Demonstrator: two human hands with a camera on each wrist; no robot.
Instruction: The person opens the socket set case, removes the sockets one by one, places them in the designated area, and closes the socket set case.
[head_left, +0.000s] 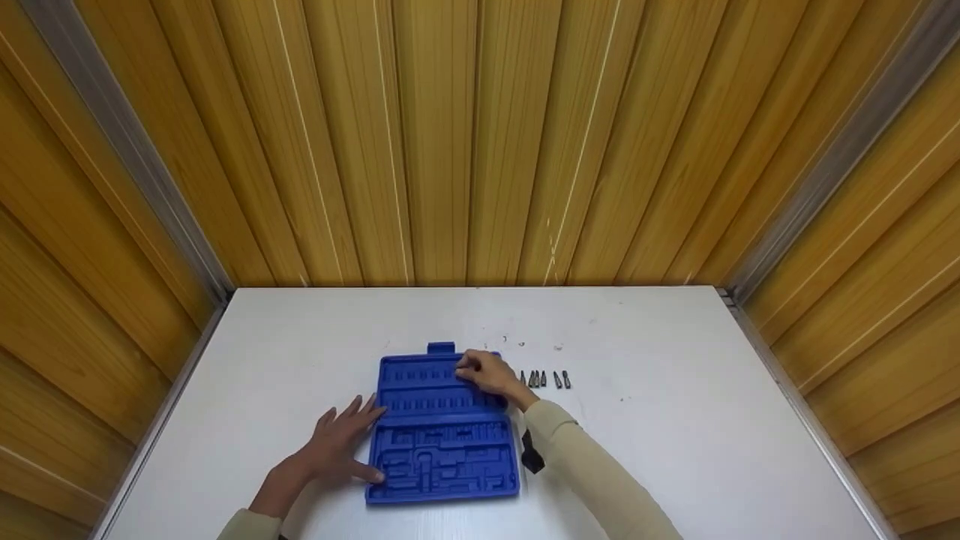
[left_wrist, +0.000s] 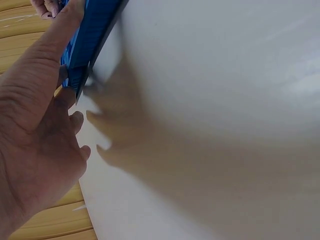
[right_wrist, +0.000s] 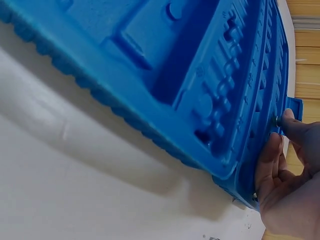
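Observation:
A blue plastic tool case (head_left: 442,491) lies opened flat, its moulded slots facing up. My left hand (head_left: 337,442) is spread along the case's left side, thumb on the lower half's rim and a fingertip at the upper half's edge. In the left wrist view, that hand (left_wrist: 45,135) is beside the blue case edge (left_wrist: 92,35). My right hand (head_left: 487,373) is over the upper half's top row, thumb and finger pinching a small bit. The bit's metal end (right_wrist: 278,121) shows by the fingertips in the right wrist view; the rest is hidden.
Several dark screwdriver bits (head_left: 537,379) lie in a row on the white table (head_left: 660,420), right of the case. The case's latch tab (head_left: 441,348) sticks out at the back. A black object (head_left: 532,454) shows beside the right sleeve. Wood-look panels (head_left: 480,150) enclose the table.

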